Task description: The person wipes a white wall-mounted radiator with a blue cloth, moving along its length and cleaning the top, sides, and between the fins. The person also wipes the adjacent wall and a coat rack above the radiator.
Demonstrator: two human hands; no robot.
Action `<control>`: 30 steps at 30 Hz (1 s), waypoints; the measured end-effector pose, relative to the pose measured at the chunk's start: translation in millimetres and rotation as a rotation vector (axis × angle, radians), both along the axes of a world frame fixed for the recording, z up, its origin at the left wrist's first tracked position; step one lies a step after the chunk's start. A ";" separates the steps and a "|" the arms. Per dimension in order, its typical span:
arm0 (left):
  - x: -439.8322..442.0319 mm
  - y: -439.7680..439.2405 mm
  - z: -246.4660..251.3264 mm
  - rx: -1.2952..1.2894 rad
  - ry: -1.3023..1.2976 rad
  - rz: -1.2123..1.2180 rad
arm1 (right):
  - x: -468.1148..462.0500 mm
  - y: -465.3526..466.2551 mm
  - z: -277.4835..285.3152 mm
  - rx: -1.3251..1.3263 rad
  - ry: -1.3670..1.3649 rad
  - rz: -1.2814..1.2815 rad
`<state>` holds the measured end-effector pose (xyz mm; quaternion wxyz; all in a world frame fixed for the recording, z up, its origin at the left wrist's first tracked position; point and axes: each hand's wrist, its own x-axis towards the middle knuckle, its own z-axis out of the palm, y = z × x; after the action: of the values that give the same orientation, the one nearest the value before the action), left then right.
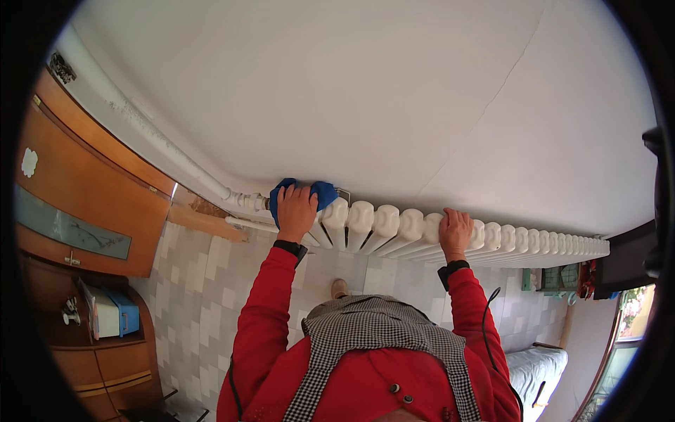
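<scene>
A long white sectional radiator (387, 221) runs along the wall in front of me. My left hand (297, 211) presses a blue cloth (324, 194) onto its left end, beside the pipe fitting. The cloth bunches out on both sides of the fingers, and the radiator top beneath it is hidden. Farther right, my right hand (456, 232) rests over the top of one section with its fingers bent towards the wall. No separate object shows in that hand.
A white pipe (174, 153) slopes from the upper left to the radiator. An orange-brown wooden door (89, 195) stands left, above a wooden cabinet (118, 364) holding a blue box (126, 314). Green crates (559, 277) sit beyond the radiator's right end. A covered piece of furniture (535, 374) stands lower right.
</scene>
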<state>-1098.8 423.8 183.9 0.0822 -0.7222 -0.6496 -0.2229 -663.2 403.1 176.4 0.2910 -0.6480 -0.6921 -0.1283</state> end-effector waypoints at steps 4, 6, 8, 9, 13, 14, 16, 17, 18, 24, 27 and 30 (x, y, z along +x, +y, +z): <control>2.1 30.1 8.6 -0.281 0.046 0.008 | 0.5 0.5 -1.1 -0.036 -0.002 -0.014; 8.2 34.4 9.7 -0.355 0.051 0.040 | 0.3 0.4 -1.2 -0.016 -0.008 -0.010; 11.4 31.4 9.9 -0.305 0.035 0.026 | 0.2 0.8 -0.9 -0.001 -0.007 -0.001; 11.9 22.0 8.6 -0.227 0.020 -0.009 | 0.3 0.1 -0.8 0.006 -0.005 0.006; 17.6 -13.1 1.1 0.135 -0.076 -0.072 | 1.6 -0.2 -2.2 0.009 -0.006 0.009; 16.2 -23.2 -0.7 0.046 -0.116 -0.069 | 1.9 -0.5 -2.8 -0.001 -0.002 0.004; 12.8 -40.2 -3.6 0.056 -0.116 -0.046 | 2.9 -0.6 -3.8 -0.021 0.009 -0.008; 9.8 -46.2 -4.7 0.062 -0.114 -0.033 | 3.1 -0.4 -4.0 -0.015 0.002 -0.001; 5.3 -50.9 -5.4 0.028 -0.110 -0.013 | 3.2 -0.5 -4.2 -0.008 0.001 0.004; -20.3 -29.6 -11.6 0.051 -0.083 0.056 | 3.0 -1.4 -2.5 -0.026 -0.015 0.012; -32.4 3.1 -11.9 0.007 -0.101 0.092 | 2.9 -1.3 -1.9 -0.036 -0.016 0.009; -41.3 30.1 -8.8 -0.125 -0.134 0.102 | 2.5 -1.0 -1.4 -0.034 -0.014 0.010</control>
<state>-1140.1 453.9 175.1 0.0045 -0.6753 -0.7023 -0.2253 -660.7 402.2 175.0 0.2755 -0.6485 -0.6994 -0.1196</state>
